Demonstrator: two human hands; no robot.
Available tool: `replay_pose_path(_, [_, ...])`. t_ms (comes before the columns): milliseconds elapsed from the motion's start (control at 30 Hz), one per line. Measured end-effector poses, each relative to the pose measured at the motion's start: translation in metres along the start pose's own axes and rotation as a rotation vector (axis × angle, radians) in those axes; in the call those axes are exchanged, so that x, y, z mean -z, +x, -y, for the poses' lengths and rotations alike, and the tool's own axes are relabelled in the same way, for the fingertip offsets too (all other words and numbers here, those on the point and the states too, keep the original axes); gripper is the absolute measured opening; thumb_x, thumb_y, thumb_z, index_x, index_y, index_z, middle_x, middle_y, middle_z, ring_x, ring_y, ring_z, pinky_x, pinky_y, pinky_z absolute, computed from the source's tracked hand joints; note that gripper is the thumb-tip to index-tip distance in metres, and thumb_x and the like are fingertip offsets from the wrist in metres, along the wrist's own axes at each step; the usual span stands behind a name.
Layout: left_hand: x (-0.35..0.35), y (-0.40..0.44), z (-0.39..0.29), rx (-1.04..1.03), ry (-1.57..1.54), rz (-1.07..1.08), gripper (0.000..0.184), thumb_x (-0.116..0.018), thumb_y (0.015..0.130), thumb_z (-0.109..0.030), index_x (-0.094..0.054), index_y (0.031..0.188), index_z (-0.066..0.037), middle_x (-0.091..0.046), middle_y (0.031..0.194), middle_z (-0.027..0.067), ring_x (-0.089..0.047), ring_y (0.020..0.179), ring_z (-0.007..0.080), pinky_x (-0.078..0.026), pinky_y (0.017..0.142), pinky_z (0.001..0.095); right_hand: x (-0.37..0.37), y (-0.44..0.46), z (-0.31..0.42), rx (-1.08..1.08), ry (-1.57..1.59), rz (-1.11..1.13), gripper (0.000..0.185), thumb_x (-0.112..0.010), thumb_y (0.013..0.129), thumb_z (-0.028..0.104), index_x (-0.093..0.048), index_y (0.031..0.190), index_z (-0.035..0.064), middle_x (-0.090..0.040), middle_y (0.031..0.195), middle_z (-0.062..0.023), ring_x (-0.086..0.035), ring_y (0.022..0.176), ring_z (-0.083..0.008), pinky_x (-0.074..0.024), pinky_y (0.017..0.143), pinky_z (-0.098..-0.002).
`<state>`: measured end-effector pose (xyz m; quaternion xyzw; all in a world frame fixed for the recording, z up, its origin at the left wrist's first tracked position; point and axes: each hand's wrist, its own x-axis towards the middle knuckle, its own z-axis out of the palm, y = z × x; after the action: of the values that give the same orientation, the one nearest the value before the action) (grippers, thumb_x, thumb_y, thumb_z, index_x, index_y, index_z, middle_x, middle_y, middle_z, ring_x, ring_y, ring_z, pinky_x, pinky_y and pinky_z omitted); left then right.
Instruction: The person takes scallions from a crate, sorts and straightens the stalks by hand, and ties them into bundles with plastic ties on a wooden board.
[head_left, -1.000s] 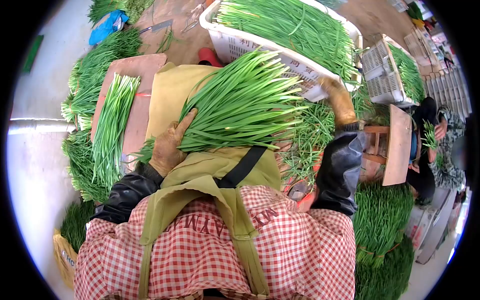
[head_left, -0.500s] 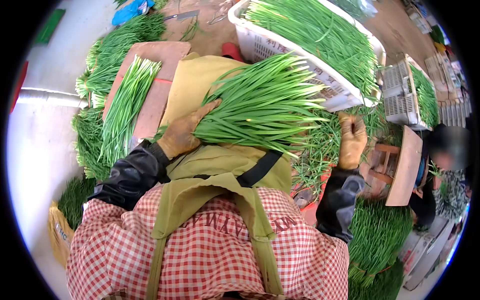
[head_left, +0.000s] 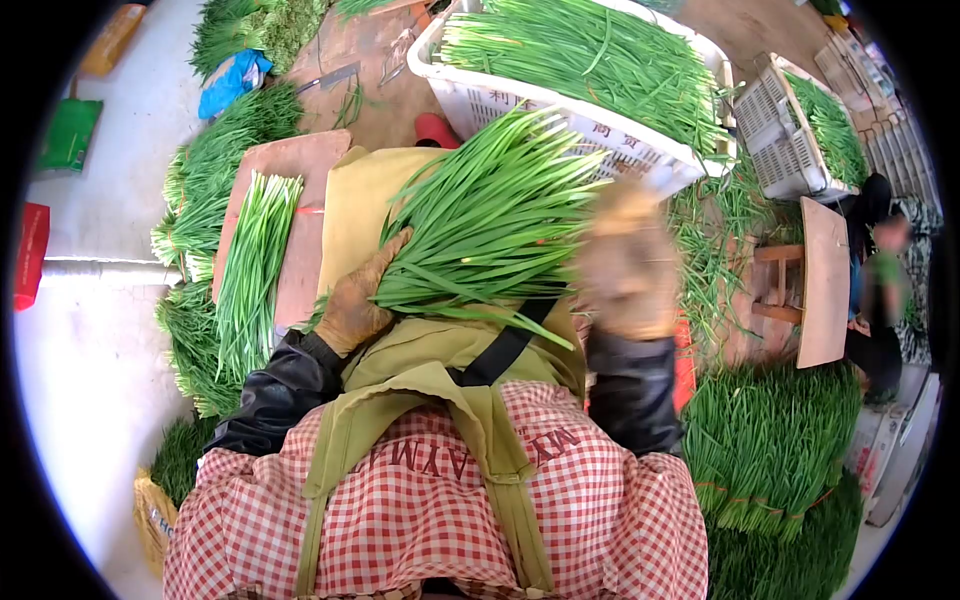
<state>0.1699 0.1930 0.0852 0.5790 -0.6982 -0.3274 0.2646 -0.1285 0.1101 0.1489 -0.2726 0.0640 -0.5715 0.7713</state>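
Among heaped greens, a white crate packed with long stalks stands just beyond our lap, its near wall running close past the far side of the bunch we hold. To our left, a wooden board carries a second bundle, well apart from the held one. The held bunch lies across our lap, fanned out from our left hand, its pale ends pointing toward our right. That hand grips the leafy end, one digit laid over the leaves. Our right hand is a blur beside the pale ends; we cannot tell whether it is open or closed, or touching them. Past it, a strip of floor strewn with loose leaves gives room sideways, as far as an upright wooden panel.
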Motion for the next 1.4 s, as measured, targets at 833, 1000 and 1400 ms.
replay_pose_path(833, [-0.002, -0.003, -0.031, 0.132, 0.279, -0.026, 0.079, -0.076, 0.071, -0.017, -0.038, 0.141, -0.016, -0.058, 0.117, 0.0188, -0.059, 0.103, 0.0342, -0.049, 0.086, 0.0375, -0.021, -0.007, -0.018, -0.468, 0.291, 0.222, 0.018, -0.049, 0.095, 0.028, -0.051, 0.097, 0.0102, -0.043, 0.061, 0.0031, -0.033, 0.040, -0.0062, -0.0280, 0.036, -0.0227])
replay_pose_path(1000, [-0.007, -0.007, -0.016, 0.036, 0.312, -0.127, 0.081, -0.076, 0.071, -0.023, -0.037, 0.142, -0.022, -0.060, 0.105, 0.0194, -0.061, 0.093, 0.0354, -0.050, 0.079, 0.0406, 0.044, -0.020, 0.174, 0.443, -0.104, 0.056, 0.026, -0.039, 0.098, 0.017, -0.051, 0.115, 0.0015, -0.052, 0.070, 0.0020, -0.035, 0.042, -0.0023, -0.0244, 0.033, -0.0175])
replay_pose_path(1400, [-0.010, -0.010, -0.019, 0.130, 0.578, -0.025, 0.091, -0.076, 0.067, -0.035, -0.028, 0.145, -0.031, -0.055, 0.091, 0.0176, -0.061, 0.077, 0.0343, -0.049, 0.065, 0.0439, 0.126, 0.081, 0.019, -0.242, -1.544, -0.059, 0.022, -0.066, 0.083, 0.021, -0.066, 0.089, -0.0005, -0.065, 0.084, -0.0130, -0.059, 0.078, -0.0209, -0.0467, 0.075, -0.0312])
